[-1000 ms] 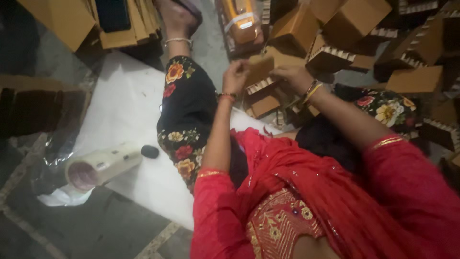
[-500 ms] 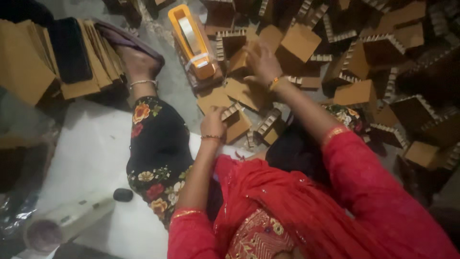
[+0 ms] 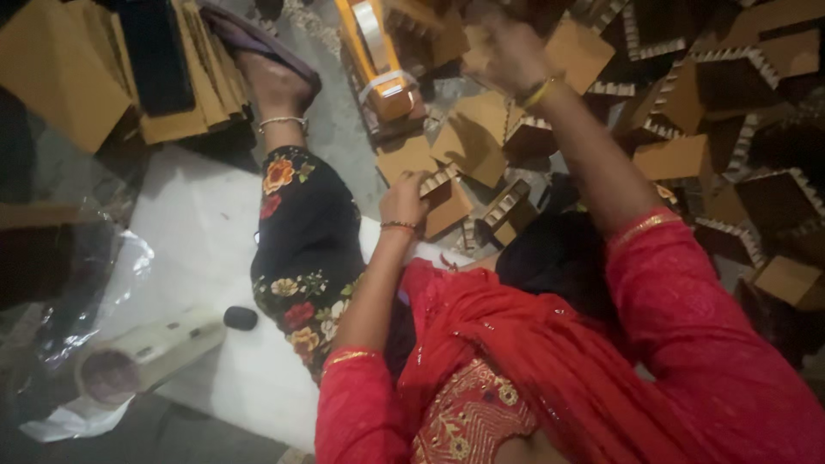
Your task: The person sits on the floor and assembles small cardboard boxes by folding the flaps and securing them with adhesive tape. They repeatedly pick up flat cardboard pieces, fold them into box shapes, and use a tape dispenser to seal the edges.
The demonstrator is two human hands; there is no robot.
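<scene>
Your left hand (image 3: 404, 196) is curling its fingers over the serrated edge of a small brown cardboard box (image 3: 443, 199), which is lying on the floor by your knee. Your right hand (image 3: 503, 53) is reaching into the heap of cardboard boxes (image 3: 687, 103) (its grip is too blurred to tell), beside an orange tape dispenser (image 3: 378, 60).
</scene>
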